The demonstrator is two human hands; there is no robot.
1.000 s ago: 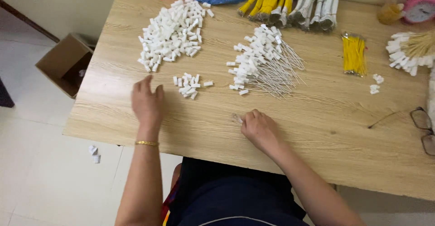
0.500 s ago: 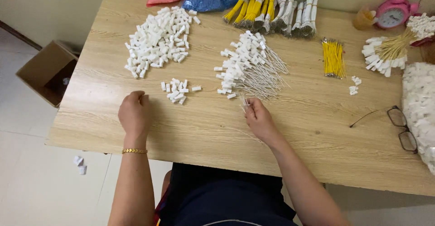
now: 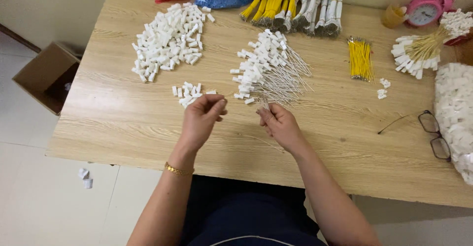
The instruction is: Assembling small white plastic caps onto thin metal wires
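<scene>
Both hands lifted off table (image 3: 123, 123), left hand (image 3: 199, 120) pinching white connector (image 3: 218, 99), right hand (image 3: 281, 123) pinching wire (image 3: 264, 104), connector pile (image 3: 189, 94) beside.

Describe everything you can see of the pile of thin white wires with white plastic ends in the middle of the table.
The pile of white-tipped wires lies loose on the wooden table, fanned out, the small white plastic connectors mostly at its left and top, the fine pale wire tails running right and down. The right hand reaches its near edge, fingertips pinching what looks like a wire there. The left hand is close by, apart from it.
</scene>
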